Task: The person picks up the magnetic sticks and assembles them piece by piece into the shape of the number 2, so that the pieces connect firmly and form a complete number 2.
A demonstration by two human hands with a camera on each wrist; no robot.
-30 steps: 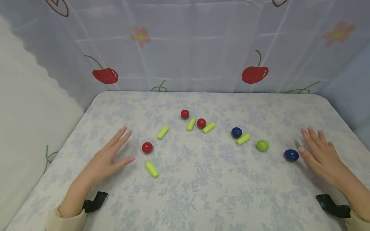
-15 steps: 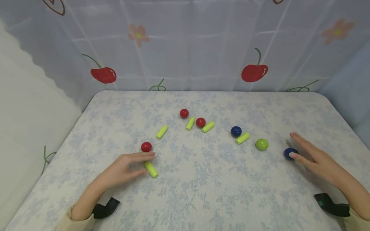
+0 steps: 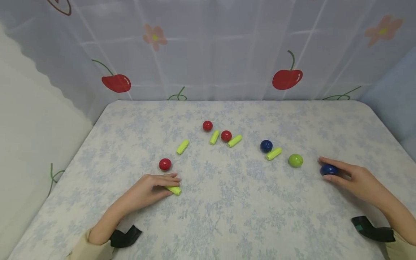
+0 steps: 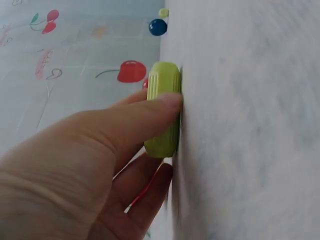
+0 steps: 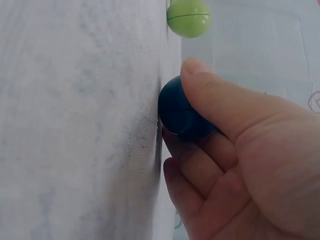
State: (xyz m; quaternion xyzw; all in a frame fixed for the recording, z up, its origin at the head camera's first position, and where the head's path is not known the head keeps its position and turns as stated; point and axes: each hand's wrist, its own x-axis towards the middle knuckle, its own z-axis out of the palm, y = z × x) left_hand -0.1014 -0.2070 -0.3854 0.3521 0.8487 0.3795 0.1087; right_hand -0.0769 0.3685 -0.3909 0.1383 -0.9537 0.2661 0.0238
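My left hand pinches a yellow-green ridged cylinder between thumb and fingers, low against the tabletop. In the head view the fingers cover part of that cylinder. At the right, my right hand has thumb and fingers on either side of a dark blue ball, which still touches the cloth. A red ball lies just beyond my left fingers. Left of my right hand sits a light green ball with a seam around it.
Farther back lie two red balls, another blue ball and several more yellow-green cylinders. They rest on a flowered tablecloth. A curtain printed with cherries hangs behind the table's far edge.
My left hand has moved right and down onto the nearest cylinder, which has turned slightly. My right hand has moved left and closed its fingers around the blue ball.
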